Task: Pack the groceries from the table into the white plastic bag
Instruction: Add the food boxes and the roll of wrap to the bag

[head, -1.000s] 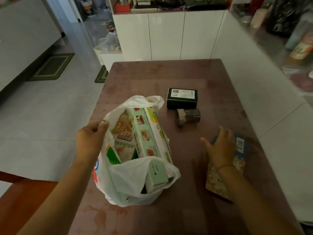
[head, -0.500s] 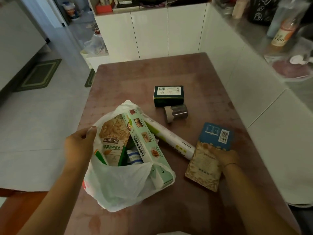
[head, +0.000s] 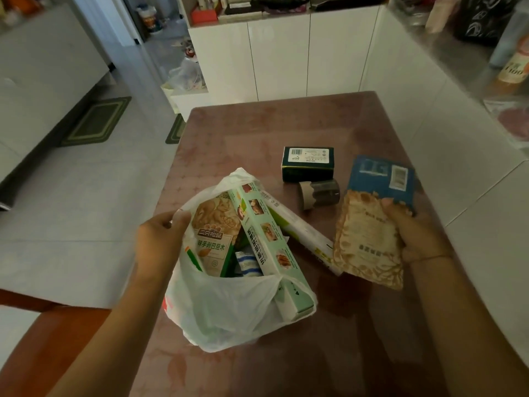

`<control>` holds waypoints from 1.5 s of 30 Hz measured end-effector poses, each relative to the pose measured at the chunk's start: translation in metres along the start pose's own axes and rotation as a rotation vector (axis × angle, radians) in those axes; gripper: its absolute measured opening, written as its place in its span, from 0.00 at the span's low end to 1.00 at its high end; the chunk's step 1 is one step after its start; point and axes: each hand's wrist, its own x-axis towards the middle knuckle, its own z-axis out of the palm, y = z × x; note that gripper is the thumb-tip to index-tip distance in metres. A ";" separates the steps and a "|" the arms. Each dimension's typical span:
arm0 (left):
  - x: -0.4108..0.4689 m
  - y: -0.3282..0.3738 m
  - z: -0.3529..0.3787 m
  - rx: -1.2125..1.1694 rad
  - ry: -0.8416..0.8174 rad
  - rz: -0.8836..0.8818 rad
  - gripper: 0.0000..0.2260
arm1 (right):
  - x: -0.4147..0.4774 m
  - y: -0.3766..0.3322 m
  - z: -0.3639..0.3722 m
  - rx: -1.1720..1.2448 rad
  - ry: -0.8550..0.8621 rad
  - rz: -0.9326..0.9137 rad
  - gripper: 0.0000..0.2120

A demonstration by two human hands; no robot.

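The white plastic bag stands on the brown table, its mouth held apart by my left hand gripping the left rim. Inside are a green nut packet, a long pale green box and a blue-striped item. A white roll pokes out on the right side. My right hand holds a blue and tan snack packet lifted off the table, just right of the bag. A dark green box and a small glass jar lie beyond.
White cabinets stand behind the table and a white counter runs along its right side, with bottles on top. A wooden chair seat is at the lower left. Green mats lie on the tiled floor.
My right hand has picked the snack packet up from the table and raised it toward the bag. My left hand has kept hold of the bag's rim.
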 end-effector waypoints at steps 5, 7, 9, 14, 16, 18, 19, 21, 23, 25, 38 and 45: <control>0.005 -0.003 -0.004 0.012 0.040 -0.026 0.08 | -0.014 -0.028 0.092 -0.116 -0.389 0.010 0.14; 0.005 -0.001 -0.006 -0.018 0.076 -0.023 0.08 | -0.022 -0.019 0.129 -0.270 -0.578 0.071 0.14; 0.003 0.001 -0.008 -0.035 0.112 -0.015 0.08 | -0.027 -0.007 0.163 -0.446 -0.724 0.107 0.09; 0.006 -0.006 -0.017 -0.128 0.191 -0.023 0.09 | -0.029 0.008 0.224 -0.719 -0.807 -0.009 0.23; 0.006 -0.010 -0.021 -0.166 0.188 -0.034 0.09 | -0.028 0.014 0.236 -0.692 -0.742 -0.087 0.19; 0.004 -0.013 -0.024 -0.183 0.159 -0.034 0.10 | -0.031 0.019 0.245 -0.665 -0.670 -0.194 0.15; 0.004 -0.014 -0.026 -0.184 0.148 -0.036 0.10 | -0.034 0.021 0.249 -0.652 -0.641 -0.240 0.15; 0.006 -0.017 -0.028 -0.191 0.137 -0.045 0.10 | -0.035 0.024 0.255 -0.640 -0.601 -0.290 0.18; 0.010 -0.019 -0.029 -0.219 0.113 -0.067 0.10 | -0.037 0.024 0.258 -0.646 -0.582 -0.334 0.17; 0.013 -0.021 -0.030 -0.231 0.090 -0.089 0.09 | -0.036 0.024 0.260 -0.675 -0.530 -0.389 0.18; 0.016 -0.019 -0.039 -0.375 0.015 -0.150 0.06 | -0.019 0.009 0.259 -0.787 -0.488 -0.593 0.16; 0.023 -0.021 -0.049 -0.463 -0.068 -0.218 0.07 | 0.001 -0.013 0.255 -0.917 -0.626 -0.593 0.18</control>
